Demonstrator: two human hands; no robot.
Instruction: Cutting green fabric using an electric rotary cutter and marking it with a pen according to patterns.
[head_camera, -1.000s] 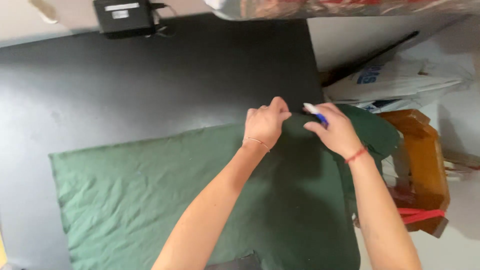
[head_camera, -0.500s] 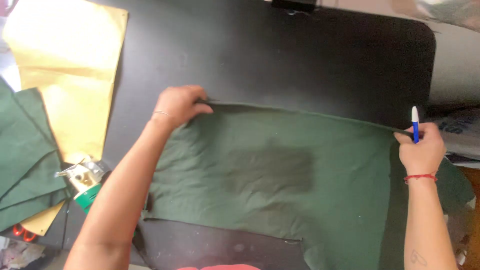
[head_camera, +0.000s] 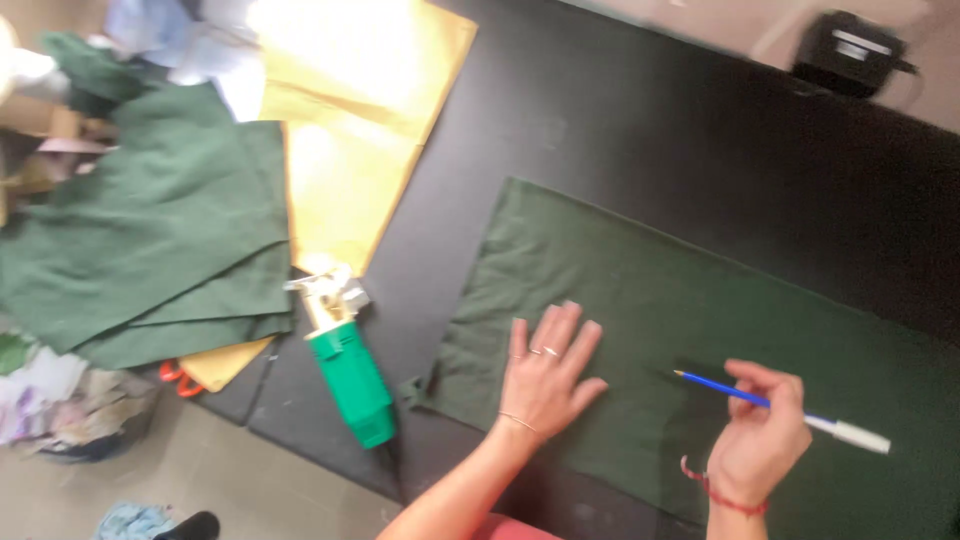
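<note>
- The step in hand looks like marking: a flat piece of dark green cloth (head_camera: 700, 340) lies spread on the black bench (head_camera: 620, 130), and both hands are on it or just over it.
- The left hand (head_camera: 548, 372) lies flat on the green cloth, near its left edge. The fingers are spread wide and hold nothing. The palm presses the cloth down.
- The right hand (head_camera: 762, 440) is to the right of the left hand, over the same cloth. It is closed around a blue pen (head_camera: 780, 408) with a white end.
- The pen's tip points left, toward the left hand, and hangs just over the cloth. It is hard to tell if it touches.
- Both arms come up from the bottom of the view. The left arm slants up and to the right, and the right wrist has a red band.
- A next move would need the cloth kept still and smooth, with the pen tip brought down softly so the cloth does not bunch up.
- Left of the green cloth lies a green tool (head_camera: 345, 375) with a shiny metal end.
- Farther left of the cloth are yellow paper (head_camera: 370, 110) and a pile of green cloth pieces (head_camera: 150, 250).
</note>
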